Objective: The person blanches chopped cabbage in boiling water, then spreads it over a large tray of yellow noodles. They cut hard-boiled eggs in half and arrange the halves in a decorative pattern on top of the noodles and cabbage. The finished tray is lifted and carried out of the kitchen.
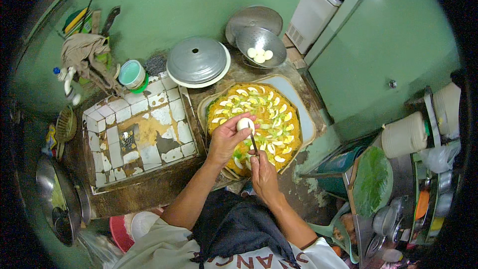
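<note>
A peeled boiled egg sits between the thumb and fingers of my left hand. My right hand grips a knife, its dark blade pointing up against the egg. Both hands are above the near left part of a large round tray of yellow-orange food. Egg slices and pale green shreds are scattered over that food. Part of its near side is hidden by my hands. Several whole peeled eggs lie in a metal colander behind the tray.
A light blue board lies under the tray's right side. A lidded metal pot stands at the back. On the left is a worn tiled sink with a stack of bowls beside it. Dish shelves stand at the right.
</note>
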The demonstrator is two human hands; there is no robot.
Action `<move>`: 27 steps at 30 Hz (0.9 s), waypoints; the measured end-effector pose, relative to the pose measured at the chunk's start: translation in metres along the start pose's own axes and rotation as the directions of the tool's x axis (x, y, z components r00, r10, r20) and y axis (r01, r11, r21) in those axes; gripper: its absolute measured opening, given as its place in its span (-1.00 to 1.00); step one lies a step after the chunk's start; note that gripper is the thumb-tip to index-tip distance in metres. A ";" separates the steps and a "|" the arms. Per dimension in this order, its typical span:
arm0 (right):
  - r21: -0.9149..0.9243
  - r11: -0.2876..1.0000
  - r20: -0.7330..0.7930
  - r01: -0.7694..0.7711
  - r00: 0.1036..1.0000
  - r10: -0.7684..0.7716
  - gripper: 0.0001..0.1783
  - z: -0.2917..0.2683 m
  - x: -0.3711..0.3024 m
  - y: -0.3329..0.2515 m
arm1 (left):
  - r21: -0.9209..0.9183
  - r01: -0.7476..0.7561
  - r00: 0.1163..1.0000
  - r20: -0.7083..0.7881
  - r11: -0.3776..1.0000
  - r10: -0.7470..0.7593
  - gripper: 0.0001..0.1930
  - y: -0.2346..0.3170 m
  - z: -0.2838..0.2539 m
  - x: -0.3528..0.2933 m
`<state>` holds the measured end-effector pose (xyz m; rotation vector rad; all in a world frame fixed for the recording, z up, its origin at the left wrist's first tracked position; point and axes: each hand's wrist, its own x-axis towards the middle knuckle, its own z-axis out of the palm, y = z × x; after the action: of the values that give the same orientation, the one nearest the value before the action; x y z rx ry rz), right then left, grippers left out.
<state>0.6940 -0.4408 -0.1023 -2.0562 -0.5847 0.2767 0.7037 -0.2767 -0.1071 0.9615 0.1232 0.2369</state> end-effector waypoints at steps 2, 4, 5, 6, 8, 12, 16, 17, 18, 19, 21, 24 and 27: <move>-0.011 1.000 0.043 -0.013 0.999 0.013 -0.74 0.009 0.004 -0.001 | 0.018 0.023 0.999 -0.047 1.000 -0.022 -0.54 0.003 -0.005 -0.007; -0.030 1.000 0.078 -0.004 0.997 0.006 -0.75 0.019 0.007 -0.001 | 0.024 0.006 0.997 -0.073 1.000 -0.004 -0.56 0.007 -0.012 -0.013; -0.053 0.999 0.097 -0.002 0.995 0.007 -0.75 0.023 0.009 -0.001 | 0.028 -0.012 0.996 -0.083 1.000 0.014 -0.57 0.007 -0.015 -0.016; -0.079 0.997 0.110 -0.011 0.994 0.020 -0.76 0.027 0.009 -0.001 | 0.015 -0.022 0.996 -0.086 1.000 0.023 -0.57 0.007 -0.018 -0.020; -0.090 0.995 0.148 0.047 0.988 -0.033 -0.76 0.035 0.010 0.001 | -0.003 -0.006 0.992 -0.130 1.000 0.005 -0.58 0.007 -0.024 -0.029; -0.114 0.991 0.245 0.074 0.969 -0.044 -0.77 0.046 0.008 0.004 | -0.020 0.019 0.985 -0.172 1.000 -0.022 -0.52 0.007 -0.032 -0.051; -0.041 0.994 0.286 0.098 0.955 -0.082 -0.72 0.052 0.000 0.003 | -0.113 0.023 0.970 -0.236 0.993 -0.050 -0.50 0.000 -0.040 -0.072; -0.007 0.994 0.288 0.111 0.952 -0.104 -0.70 0.052 -0.004 0.002 | -0.112 0.034 0.967 -0.246 0.993 -0.061 -0.49 -0.004 -0.042 -0.079; 0.028 0.992 0.286 0.125 0.950 -0.128 -0.68 0.052 -0.008 0.001 | -0.141 0.074 0.955 -0.275 0.987 -0.110 -0.48 -0.008 -0.046 -0.082; 0.091 0.992 0.224 0.091 0.968 -0.109 -0.68 0.052 -0.014 0.000 | -0.170 0.115 0.938 -0.304 0.979 -0.163 -0.48 -0.013 -0.051 -0.085; 0.340 0.921 0.255 -0.191 0.961 0.105 -0.69 0.039 -0.027 0.005 | -0.231 0.216 0.889 -0.354 0.949 -0.289 -0.51 -0.020 -0.064 -0.087; 0.476 0.829 0.033 -0.295 0.947 0.318 -0.71 0.007 -0.034 0.031 | -0.360 0.267 0.866 -0.317 0.894 -0.387 -0.57 -0.019 -0.090 -0.075; 0.506 0.790 -0.145 -0.346 0.869 0.474 -0.71 -0.040 -0.025 0.077 | -0.491 0.088 0.905 -0.324 0.867 -0.276 -0.59 0.000 -0.116 -0.052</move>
<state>0.7115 -0.5169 -0.1479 -1.6827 0.1139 0.3512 0.6290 -0.1980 -0.1731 0.4035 0.4996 0.2602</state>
